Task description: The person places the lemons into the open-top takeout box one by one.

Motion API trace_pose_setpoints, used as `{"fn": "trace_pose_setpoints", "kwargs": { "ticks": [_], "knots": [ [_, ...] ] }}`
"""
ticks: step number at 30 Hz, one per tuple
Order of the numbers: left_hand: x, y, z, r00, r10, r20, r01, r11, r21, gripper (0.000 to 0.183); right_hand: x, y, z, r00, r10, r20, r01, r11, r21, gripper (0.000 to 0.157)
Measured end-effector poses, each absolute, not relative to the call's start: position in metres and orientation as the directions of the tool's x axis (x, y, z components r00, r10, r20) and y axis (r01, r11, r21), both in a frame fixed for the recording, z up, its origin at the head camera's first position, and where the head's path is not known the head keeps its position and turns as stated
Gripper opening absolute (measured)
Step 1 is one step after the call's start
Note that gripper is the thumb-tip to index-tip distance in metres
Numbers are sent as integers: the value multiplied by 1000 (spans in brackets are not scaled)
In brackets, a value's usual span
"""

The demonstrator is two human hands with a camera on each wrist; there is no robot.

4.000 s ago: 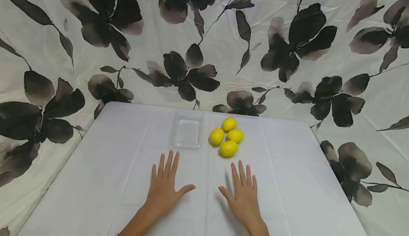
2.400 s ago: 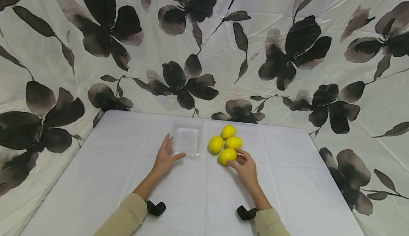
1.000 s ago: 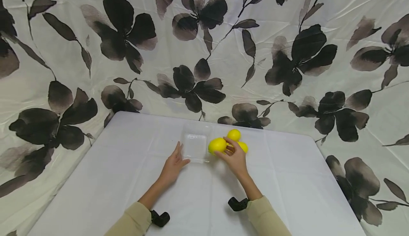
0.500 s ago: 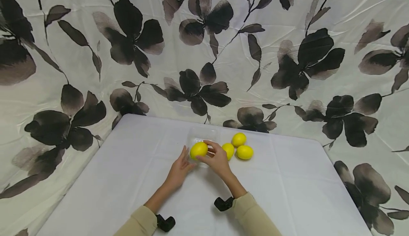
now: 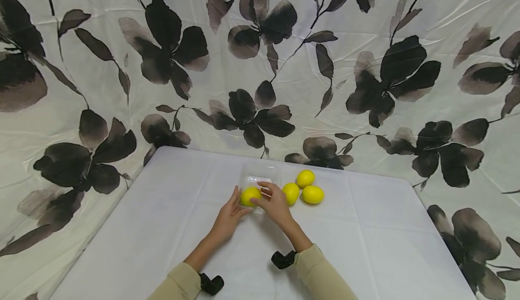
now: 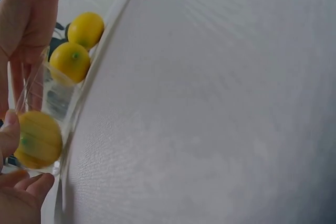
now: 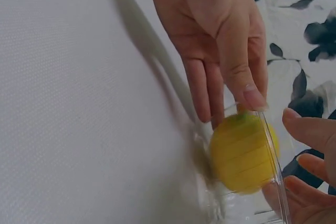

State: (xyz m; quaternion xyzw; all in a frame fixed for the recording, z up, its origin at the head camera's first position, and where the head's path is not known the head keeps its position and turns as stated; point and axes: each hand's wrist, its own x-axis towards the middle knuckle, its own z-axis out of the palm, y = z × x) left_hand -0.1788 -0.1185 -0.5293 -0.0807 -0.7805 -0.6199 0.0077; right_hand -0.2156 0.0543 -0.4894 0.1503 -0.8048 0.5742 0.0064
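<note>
The left hand (image 5: 227, 218) pinches the tray (image 5: 266, 172) near its corner, seemingly to steady it; the right hand (image 5: 277, 205), fingers loosely parted, apparently guides a lemon (image 5: 248, 196) inside.

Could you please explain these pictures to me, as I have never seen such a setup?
There is no robot here: a person works with a bare left hand and a bare right hand. The wide view comes from a camera worn on the head; the other two come from cameras worn on the wrists. On the white table stands a clear plastic container with one lemon in it; three more lemons lie to its right. The left hand rests against the container. The right hand is at the lemon inside; whether it grips it is unclear.
</note>
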Motion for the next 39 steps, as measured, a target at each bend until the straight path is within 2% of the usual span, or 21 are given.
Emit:
{"fn": "trace_pose_setpoints", "kwargs": {
  "ticks": [11, 17, 25, 32, 39],
  "knots": [
    [-181, -120, -531, -981, 142, 130, 162, 246, 956, 85, -215, 66, -489, -948, -231, 219, -276, 253, -927, 51],
    [-181, -121, -532, -984, 128, 121, 151, 262, 953, 84, -221, 85, -488, -954, -158, 253, -289, 277, -916, 54],
    [-181, -120, -529, -984, 125, 125, 154, 266, 951, 84, -230, 118, -488, -967, 7, 257, -239, 340, -910, 54],
    [-184, -118, -526, -983, 133, 129, 162, 274, 948, 85, -234, 140, -496, -968, 62, 244, -197, 419, -886, 55],
    [-184, -118, -527, -986, 122, 115, 143, 256, 956, 84, -235, 141, -505, -971, 58, 233, -194, 382, -904, 57]
  ]
}}
